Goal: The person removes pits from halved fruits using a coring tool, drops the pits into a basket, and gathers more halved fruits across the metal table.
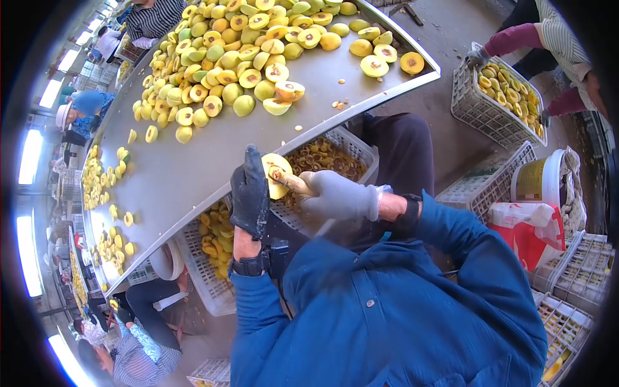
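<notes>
My left hand (250,193), in a dark glove, holds a yellow fruit half (276,166) with its cut face turned toward my right hand. In a light grey glove, my right hand (338,195) is closed around a tool with a pale handle (298,184). The tool's tip touches the middle of the cut face. Both hands are just off the metal table's edge, above a crate of small brown and yellow scraps (329,159). A large pile of halved yellow fruit (225,71) lies on the metal table (193,161).
A white crate of fruit pieces (213,248) stands below the table, left of my legs. At the right, a person (570,48) grips a full crate (500,97). A bucket (536,177), a red and white bag (529,226) and more crates are nearby. Other people are at the left.
</notes>
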`<state>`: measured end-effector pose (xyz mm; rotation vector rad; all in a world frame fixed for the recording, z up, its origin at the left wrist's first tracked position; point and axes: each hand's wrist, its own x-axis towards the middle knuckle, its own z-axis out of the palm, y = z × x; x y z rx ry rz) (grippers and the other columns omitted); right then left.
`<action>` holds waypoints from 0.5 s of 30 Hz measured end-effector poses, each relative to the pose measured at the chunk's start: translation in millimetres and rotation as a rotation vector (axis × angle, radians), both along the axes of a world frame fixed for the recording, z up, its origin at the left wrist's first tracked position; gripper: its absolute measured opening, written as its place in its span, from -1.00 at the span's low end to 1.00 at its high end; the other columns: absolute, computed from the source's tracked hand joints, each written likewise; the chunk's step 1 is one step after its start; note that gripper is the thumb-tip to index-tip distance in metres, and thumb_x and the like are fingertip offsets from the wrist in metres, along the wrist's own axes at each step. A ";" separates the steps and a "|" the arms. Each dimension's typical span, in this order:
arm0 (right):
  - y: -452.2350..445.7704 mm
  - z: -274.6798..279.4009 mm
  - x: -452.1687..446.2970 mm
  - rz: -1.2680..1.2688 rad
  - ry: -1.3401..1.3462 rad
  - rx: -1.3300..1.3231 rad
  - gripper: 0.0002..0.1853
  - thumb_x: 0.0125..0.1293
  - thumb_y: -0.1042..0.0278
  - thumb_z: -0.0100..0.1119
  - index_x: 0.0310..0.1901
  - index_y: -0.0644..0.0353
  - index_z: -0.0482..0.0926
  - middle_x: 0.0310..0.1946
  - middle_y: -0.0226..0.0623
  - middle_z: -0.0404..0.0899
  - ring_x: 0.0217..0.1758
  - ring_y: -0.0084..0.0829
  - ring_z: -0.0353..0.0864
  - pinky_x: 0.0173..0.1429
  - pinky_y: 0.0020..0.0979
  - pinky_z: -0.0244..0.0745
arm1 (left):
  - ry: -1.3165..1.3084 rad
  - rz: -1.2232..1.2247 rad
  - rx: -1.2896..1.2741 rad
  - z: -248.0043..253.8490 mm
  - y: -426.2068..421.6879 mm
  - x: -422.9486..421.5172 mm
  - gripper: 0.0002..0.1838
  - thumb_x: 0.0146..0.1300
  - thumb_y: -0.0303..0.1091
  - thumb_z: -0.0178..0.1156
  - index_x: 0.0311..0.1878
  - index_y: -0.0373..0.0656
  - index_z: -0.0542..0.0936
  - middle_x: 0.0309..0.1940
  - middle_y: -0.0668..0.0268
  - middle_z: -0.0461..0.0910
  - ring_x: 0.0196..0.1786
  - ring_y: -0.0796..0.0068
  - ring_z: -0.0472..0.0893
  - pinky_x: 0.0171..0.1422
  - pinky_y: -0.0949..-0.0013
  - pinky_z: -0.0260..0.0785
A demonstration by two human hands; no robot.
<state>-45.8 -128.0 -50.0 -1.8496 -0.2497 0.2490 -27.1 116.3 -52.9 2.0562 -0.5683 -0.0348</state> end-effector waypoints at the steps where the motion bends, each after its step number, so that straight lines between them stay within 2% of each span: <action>1: 2.4 -0.3 -1.1 -0.059 0.096 0.140 -0.75 0.31 0.32 0.13 -0.12 0.34 0.53 -0.45 -0.07 0.61 -0.37 -0.35 0.64 -0.24 -0.32 0.50 | -0.024 -0.001 -0.002 3.0 -4.6 -0.5 -0.55 0.32 -0.58 0.00 0.29 -0.34 0.43 0.18 0.01 0.50 0.21 0.14 0.49 0.40 0.33 0.25; 3: 11.5 0.0 -4.4 -0.185 0.285 0.418 -0.67 0.27 0.31 0.14 -0.03 0.38 0.54 -0.39 -0.11 0.63 -0.32 -0.31 0.64 -0.18 -0.30 0.52 | -0.017 0.097 -0.099 5.5 -47.2 10.8 -0.59 0.39 -0.47 -0.04 0.27 -0.34 0.43 0.14 0.03 0.52 0.17 0.18 0.53 0.35 0.31 0.31; 4: 13.8 -0.4 -4.1 -0.209 0.395 0.544 -0.62 0.27 0.29 0.15 0.03 0.39 0.53 -0.39 -0.23 0.63 -0.32 -0.35 0.61 -0.16 -0.31 0.52 | -0.018 0.150 -0.148 12.2 -74.3 18.7 -0.61 0.43 -0.41 -0.06 0.26 -0.34 0.43 0.12 0.03 0.53 0.14 0.19 0.54 0.33 0.30 0.34; 6: 22.1 0.6 -11.1 -0.205 0.308 0.478 -0.68 0.28 0.35 0.11 -0.01 0.36 0.52 -0.36 -0.29 0.61 -0.30 -0.50 0.56 -0.18 -0.41 0.48 | -0.019 0.256 -0.237 20.0 -104.2 31.8 -0.61 0.51 -0.29 -0.11 0.25 -0.33 0.43 0.08 0.05 0.56 0.10 0.22 0.58 0.28 0.29 0.40; 7: 23.5 1.7 -14.5 -0.209 0.269 0.444 -0.72 0.29 0.38 0.09 -0.02 0.35 0.52 -0.34 -0.33 0.60 -0.29 -0.57 0.53 -0.19 -0.46 0.47 | 0.029 0.203 -0.250 16.0 -101.9 38.1 -0.57 0.53 -0.20 -0.14 0.23 -0.33 0.44 0.05 0.06 0.57 0.05 0.25 0.60 0.22 0.29 0.44; 8: 14.3 2.9 -16.8 -0.185 0.164 0.126 -0.70 0.26 0.37 0.12 -0.03 0.36 0.51 -0.36 -0.19 0.61 -0.29 -0.48 0.57 -0.17 -0.39 0.48 | 0.083 0.151 -0.266 8.6 -95.2 44.6 -0.53 0.54 -0.11 -0.17 0.21 -0.32 0.45 0.01 0.07 0.58 0.00 0.27 0.62 0.16 0.29 0.47; 9: 11.6 0.2 -18.3 -0.177 0.141 0.076 -0.70 0.25 0.37 0.13 -0.04 0.36 0.51 -0.36 -0.15 0.61 -0.29 -0.44 0.58 -0.16 -0.37 0.48 | 0.137 0.109 -0.281 6.4 -91.6 44.6 -0.47 0.56 -0.01 -0.20 0.19 -0.32 0.46 -0.02 0.08 0.60 -0.06 0.29 0.64 0.10 0.29 0.51; 11: 8.9 -2.1 -15.2 -0.163 0.073 -0.022 -0.70 0.23 0.36 0.14 -0.06 0.36 0.50 -0.36 -0.06 0.61 -0.27 -0.36 0.61 -0.14 -0.32 0.48 | 0.447 0.083 -0.676 5.8 -94.0 44.4 -0.43 0.54 0.06 -0.19 0.14 -0.32 0.48 -0.07 0.09 0.61 -0.12 0.31 0.65 0.04 0.31 0.54; 12: 13.1 1.0 -18.9 -0.191 0.105 0.275 -0.69 0.23 0.35 0.16 -0.06 0.36 0.49 -0.40 -0.07 0.62 -0.31 -0.32 0.64 -0.17 -0.30 0.50 | 0.600 0.058 -0.877 9.4 -100.4 45.5 -0.41 0.54 0.09 -0.19 0.12 -0.31 0.50 -0.09 0.10 0.62 -0.15 0.31 0.66 0.01 0.31 0.55; 15: 16.6 5.5 -23.6 -0.215 0.100 0.190 -0.69 0.23 0.34 0.17 -0.07 0.37 0.51 -0.41 -0.10 0.63 -0.31 -0.34 0.65 -0.19 -0.30 0.50 | 0.267 0.178 -0.688 22.0 -107.9 32.2 -0.43 0.51 0.09 -0.10 0.13 -0.29 0.51 -0.09 0.08 0.61 -0.16 0.32 0.66 0.02 0.27 0.56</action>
